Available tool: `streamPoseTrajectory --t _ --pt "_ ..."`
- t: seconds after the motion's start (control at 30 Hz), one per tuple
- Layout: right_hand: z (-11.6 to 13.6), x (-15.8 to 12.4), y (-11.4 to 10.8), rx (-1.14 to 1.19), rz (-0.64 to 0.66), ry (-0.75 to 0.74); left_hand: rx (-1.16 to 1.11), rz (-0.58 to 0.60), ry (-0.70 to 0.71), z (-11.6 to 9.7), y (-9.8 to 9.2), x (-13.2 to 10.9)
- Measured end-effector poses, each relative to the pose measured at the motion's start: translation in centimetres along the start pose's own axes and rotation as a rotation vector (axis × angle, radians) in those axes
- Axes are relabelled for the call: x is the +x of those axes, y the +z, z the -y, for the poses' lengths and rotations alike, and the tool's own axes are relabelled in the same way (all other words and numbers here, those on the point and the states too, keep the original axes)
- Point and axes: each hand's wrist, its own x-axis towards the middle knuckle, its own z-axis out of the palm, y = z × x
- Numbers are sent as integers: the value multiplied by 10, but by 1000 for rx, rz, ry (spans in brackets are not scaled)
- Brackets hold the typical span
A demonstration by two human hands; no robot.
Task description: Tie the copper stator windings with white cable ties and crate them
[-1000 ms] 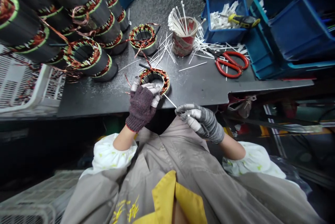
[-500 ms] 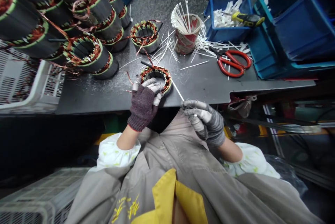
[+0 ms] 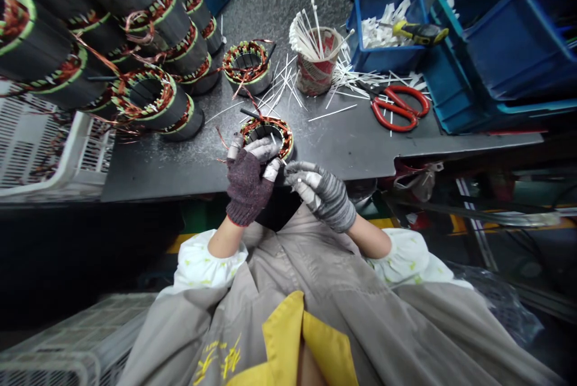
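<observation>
At the bench's front edge stands a motor stator (image 3: 287, 133), a ring with copper windings and a dark sleeved lead. My left hand (image 3: 249, 184), in a dark purple glove with taped fingertips, grips its near left side, some fingers reaching over the rim into the bore. Just right of it, my right hand (image 3: 323, 195), in a grey glove, pinches a white cable tie (image 3: 273, 140) at the near side of the windings. Its tip shows inside the bore; the rest is mostly hidden by the fingers. Behind sits another stator (image 3: 252, 82).
Stacked stators (image 3: 148, 31) fill the left, beside a white crate (image 3: 63, 163). A cup (image 3: 311, 79) of cable ties stands mid-bench among loose ties. Red-handled cutters (image 3: 404, 127) lie to the right. Behind them are a blue bin (image 3: 385, 61) with a yellow-black tool (image 3: 421, 32) and larger bins (image 3: 509, 67).
My right hand has moved left, up to the stator, bringing the cable tie, whose tip now shows in the bore. My left hand has stayed on the stator.
</observation>
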Motion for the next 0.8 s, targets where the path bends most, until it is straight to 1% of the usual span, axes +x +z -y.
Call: streamPoseTrajectory --t 0.07,0.13,0.2,0.23,0.3,0.4,0.5,0.6,0.7,0.8 --pt "-1 16 4 147 -49 122 -47 -68 -75 -2 3 0" --pt "-1 27 7 322 -88 288 -72 -91 -105 -3 7 2" --pt "-2 33 7 458 -109 424 -74 -85 -75 -4 8 4" --pt "-2 35 6 494 -113 465 -67 -81 -52 -4 9 5" --pt "-2 37 6 502 -119 484 -42 -78 -12 -5 8 6" --pt "-4 40 9 405 -116 425 -12 -76 49 -7 6 6" --pt "-10 44 10 258 -79 347 44 -55 86 -9 2 4" --pt "-19 48 3 47 -7 188 95 16 72 -8 -2 3" --pt "-22 51 -7 -219 98 15 82 61 86 -7 -4 3" --pt "-14 56 -13 -423 165 -49 84 77 77 -8 -3 3"
